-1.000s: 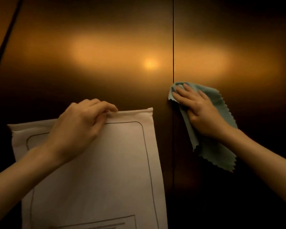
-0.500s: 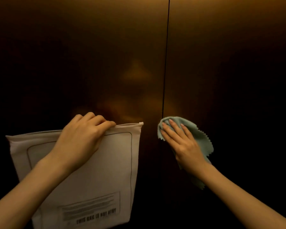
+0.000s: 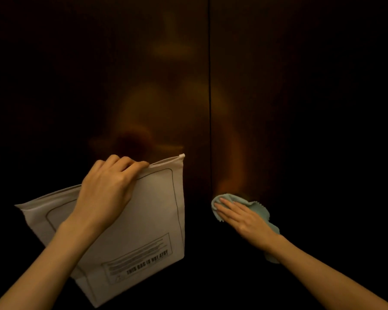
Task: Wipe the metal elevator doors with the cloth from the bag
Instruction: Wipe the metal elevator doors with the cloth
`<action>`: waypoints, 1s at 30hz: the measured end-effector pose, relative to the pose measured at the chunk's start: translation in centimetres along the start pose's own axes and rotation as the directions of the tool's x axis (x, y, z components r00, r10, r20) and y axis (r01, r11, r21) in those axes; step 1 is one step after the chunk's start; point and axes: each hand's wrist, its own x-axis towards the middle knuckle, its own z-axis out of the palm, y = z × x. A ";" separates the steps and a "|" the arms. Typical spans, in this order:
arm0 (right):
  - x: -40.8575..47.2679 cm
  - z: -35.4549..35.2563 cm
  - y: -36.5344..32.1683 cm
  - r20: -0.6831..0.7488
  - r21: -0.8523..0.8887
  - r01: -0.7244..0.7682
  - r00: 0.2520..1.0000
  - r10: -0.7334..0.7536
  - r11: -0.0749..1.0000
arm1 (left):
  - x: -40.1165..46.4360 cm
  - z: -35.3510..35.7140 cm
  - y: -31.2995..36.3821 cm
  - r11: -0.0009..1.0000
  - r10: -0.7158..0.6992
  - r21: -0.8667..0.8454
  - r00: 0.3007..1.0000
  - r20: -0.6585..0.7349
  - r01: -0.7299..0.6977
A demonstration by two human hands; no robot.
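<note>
right hand [image 3: 244, 218] lies flat, fingers straight, pressing the cloth [image 3: 257, 208] on the right door [image 3: 300, 108], just beside the seam [image 3: 209, 86]. left hand [image 3: 108, 189] curls over the bag [image 3: 148, 220] top edge, gripping it before the left door [image 3: 99, 74].

Head view, close, facing elevator doors [image 3: 278, 108].

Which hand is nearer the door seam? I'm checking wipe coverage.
Right. The right hand presses the cloth just right of the door seam; the left hand grips the bag farther left.
</note>
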 end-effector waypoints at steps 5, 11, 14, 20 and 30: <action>0.3 -1.7 0.1 -0.157 0.102 -0.236 0.955 0.250 0.966 | 0.7 0.8 -0.2 0.995 0.015 -0.098 0.999 0.034 -0.012; -2.4 -2.4 1.9 -0.268 0.178 -0.519 0.792 0.548 0.836 | 2.0 2.6 1.7 0.969 0.091 -0.233 0.995 0.039 -0.080; -4.8 -3.1 2.9 -0.300 0.210 -0.660 0.658 0.691 0.721 | 3.5 3.7 3.6 0.930 0.163 -0.338 0.986 0.018 -0.147; -10.2 -4.7 6.4 -0.369 0.256 -0.746 0.513 0.775 0.615 | 7.3 5.4 9.3 0.878 0.258 -0.415 0.966 -0.011 -0.239; -15.1 -7.1 17.6 -0.360 0.387 -0.795 0.336 0.870 0.467 | 14.8 6.7 21.2 0.873 0.364 -0.294 0.921 -0.139 -0.389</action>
